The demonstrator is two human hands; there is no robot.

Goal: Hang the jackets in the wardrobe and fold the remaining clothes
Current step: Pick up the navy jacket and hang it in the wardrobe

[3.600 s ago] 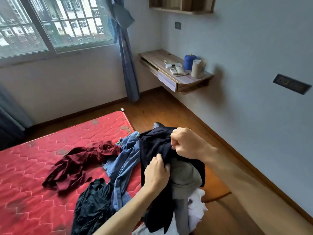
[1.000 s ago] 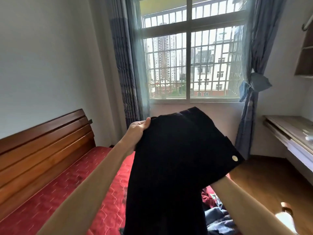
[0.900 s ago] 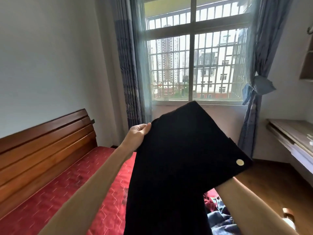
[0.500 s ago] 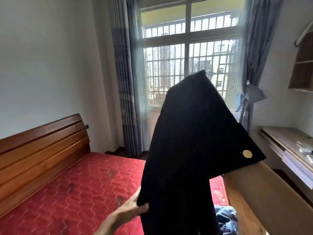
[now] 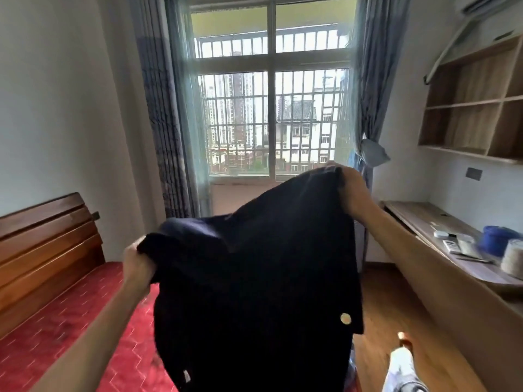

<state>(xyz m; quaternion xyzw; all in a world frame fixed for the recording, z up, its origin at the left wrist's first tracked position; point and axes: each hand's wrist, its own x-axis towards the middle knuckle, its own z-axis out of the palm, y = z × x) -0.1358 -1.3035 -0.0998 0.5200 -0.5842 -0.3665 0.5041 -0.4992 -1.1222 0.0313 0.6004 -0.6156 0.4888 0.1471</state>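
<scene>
With left grip (image 5: 138, 268) and right grip (image 5: 349, 188) both grasping the jacket (image 5: 254, 278), I feared a slip dropping it onto the bed (image 5: 70, 321).

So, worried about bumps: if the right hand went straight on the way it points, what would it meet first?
Likely the window, though depth is unclear: the right hand, gripping the dark garment, points there with nothing between.

Barred window (image 5: 235, 123), grey-blue curtains (image 5: 164, 108), red mattress (image 5: 56, 335), wooden headboard (image 5: 42, 244), blue jar (image 5: 495, 243) sitting on the counter (image 5: 424, 219).
</scene>
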